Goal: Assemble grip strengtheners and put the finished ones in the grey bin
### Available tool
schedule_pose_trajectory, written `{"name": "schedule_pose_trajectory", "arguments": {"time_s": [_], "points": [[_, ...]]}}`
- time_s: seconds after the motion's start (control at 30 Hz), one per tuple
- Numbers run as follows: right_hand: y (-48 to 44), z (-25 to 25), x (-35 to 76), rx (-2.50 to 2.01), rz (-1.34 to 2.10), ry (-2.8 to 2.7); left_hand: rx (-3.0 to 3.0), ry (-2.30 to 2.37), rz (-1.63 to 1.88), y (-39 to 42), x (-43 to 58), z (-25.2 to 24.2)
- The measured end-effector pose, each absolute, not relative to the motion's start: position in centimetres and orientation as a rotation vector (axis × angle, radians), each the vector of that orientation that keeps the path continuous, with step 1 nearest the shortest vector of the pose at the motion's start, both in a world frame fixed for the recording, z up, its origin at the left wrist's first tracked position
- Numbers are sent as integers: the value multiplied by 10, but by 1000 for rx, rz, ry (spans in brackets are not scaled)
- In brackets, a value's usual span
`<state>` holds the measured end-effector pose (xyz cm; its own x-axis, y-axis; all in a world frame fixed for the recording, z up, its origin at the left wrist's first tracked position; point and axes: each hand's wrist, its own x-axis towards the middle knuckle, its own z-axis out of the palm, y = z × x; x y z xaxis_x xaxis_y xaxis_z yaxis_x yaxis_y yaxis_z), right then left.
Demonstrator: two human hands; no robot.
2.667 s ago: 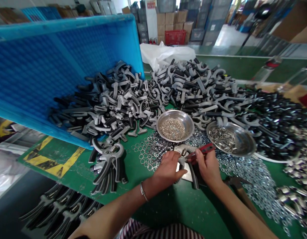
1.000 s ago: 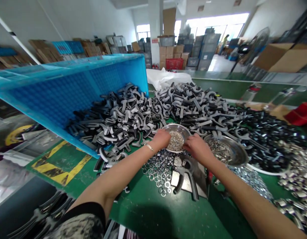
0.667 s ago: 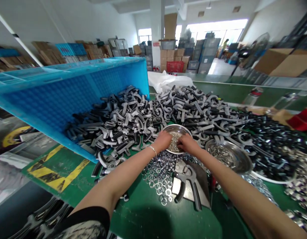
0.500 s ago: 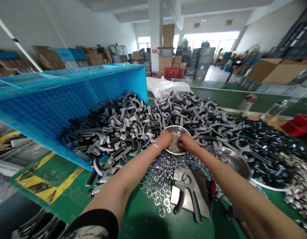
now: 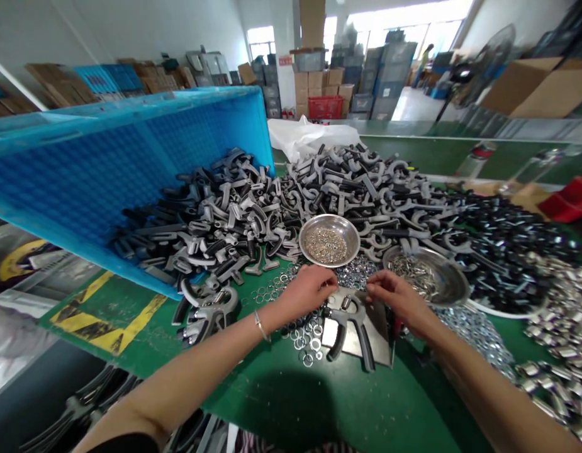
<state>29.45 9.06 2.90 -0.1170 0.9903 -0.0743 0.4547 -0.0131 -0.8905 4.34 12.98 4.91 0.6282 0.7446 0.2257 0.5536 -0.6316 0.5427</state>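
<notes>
My left hand (image 5: 313, 287) is closed just below the steel bowl (image 5: 329, 240) of small brass-coloured pieces, its fingertips pinched round something too small to make out. To the right, my right hand (image 5: 395, 296) has its thumb and fingers together; what they hold, if anything, cannot be seen. Between and below the hands, a grey and black handled tool with a spring (image 5: 351, 327) lies on a metal plate (image 5: 381, 333). Silver rings (image 5: 315, 343) are scattered left of the plate.
A blue crate (image 5: 168, 132) on its side spills grey and black handles (image 5: 243, 220) at the left. Another steel bowl (image 5: 444, 275) holds metal pins. Black parts (image 5: 512, 245) and shiny metal pieces (image 5: 567, 327) lie at the right. A person (image 5: 425, 60) stands far back.
Both hands have come out of the bowl of brass-coloured pieces and moved down toward the plate. They are farther apart. The camera view has shifted a little.
</notes>
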Motion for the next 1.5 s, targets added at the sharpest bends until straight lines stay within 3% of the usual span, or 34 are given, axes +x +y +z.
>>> {"name": "schedule_pose_trajectory", "arguments": {"time_s": [0.13,0.63,1.2,1.5], "points": [[50,13,287,-1488,1340,-1422,2531,1052,429,86,57,31],[30,-9,276,-1389,584,-1903,3180,805,181,74,77,20],[37,-20,270,-1240,78,-2404,2896,1134,328,45,63,-3],[9,-18,282,-1197,-212,-2721,3065,1079,222,37,62,-3]]}}
